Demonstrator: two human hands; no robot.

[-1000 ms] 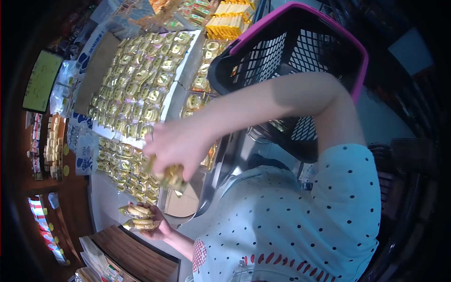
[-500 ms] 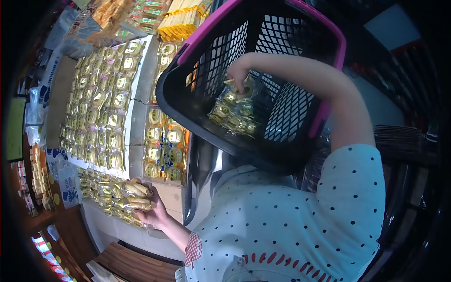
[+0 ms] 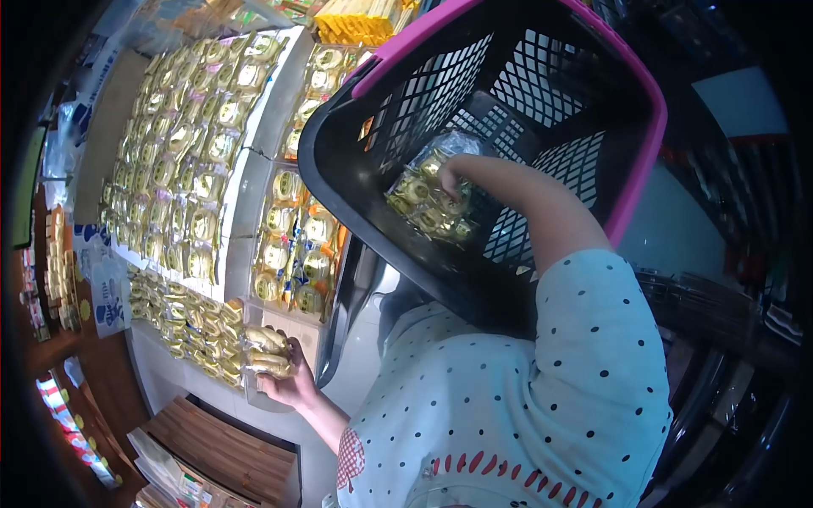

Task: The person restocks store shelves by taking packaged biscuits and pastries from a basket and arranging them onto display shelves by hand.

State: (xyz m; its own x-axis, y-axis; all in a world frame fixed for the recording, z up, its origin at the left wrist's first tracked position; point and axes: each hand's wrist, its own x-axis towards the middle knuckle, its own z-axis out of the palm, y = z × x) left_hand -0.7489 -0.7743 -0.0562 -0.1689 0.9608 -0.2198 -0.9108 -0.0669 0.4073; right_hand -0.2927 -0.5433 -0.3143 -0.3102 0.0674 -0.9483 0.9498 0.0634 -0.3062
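Note:
My left hand [image 3: 292, 379] grips a clear-wrapped pack of pale, finger-shaped snacks [image 3: 269, 351], held at the edge of the shelf display. Down inside a black shopping basket [image 3: 339, 199] with a pink rim is my right hand [image 3: 454, 175]. Its fingers are curled on a wrapped snack pack [image 3: 430, 203] in a pile of similar gold-and-clear packs; the fingertips are partly hidden. Close to my left hand, more wrapped snacks [image 3: 199, 326] lie stacked in a lower bin.
Rows of wrapped round snacks [image 3: 178, 169] fill a slanted display at left. Beside it stands a narrow bin of orange-and-clear packs [image 3: 296, 245]. Yellow packets [image 3: 360, 19] are at the top. A wooden slatted surface [image 3: 216, 449] is at lower left.
My right hand has moved lower into the basket, onto the packs. My left hand keeps its pack, now a little apart from the stacked bin. The view has shifted slightly.

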